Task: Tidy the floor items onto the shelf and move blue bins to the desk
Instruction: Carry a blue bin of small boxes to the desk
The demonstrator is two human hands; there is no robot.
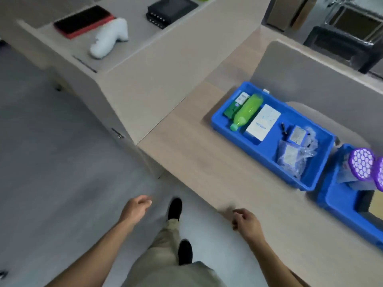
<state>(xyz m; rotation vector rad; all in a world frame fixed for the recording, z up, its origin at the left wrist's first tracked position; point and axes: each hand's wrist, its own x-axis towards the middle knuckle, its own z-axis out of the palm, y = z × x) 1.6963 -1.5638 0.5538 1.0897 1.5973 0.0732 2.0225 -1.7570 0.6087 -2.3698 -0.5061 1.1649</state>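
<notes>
Head cam: blue bins (259, 158) (342, 212) on desk (207, 162), fwd-right of empty hands (135, 208) (246, 222).

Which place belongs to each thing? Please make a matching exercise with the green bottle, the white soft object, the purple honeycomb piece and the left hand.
Things: 1 green bottle; 2 white soft object; 3 purple honeycomb piece; 4 left hand.
Places: A over the grey floor; B in the right blue bin; C on the shelf, beside the red and black case; D in the left blue bin, beside the white box.
Pairs: 1-D; 2-C; 3-B; 4-A.
</notes>
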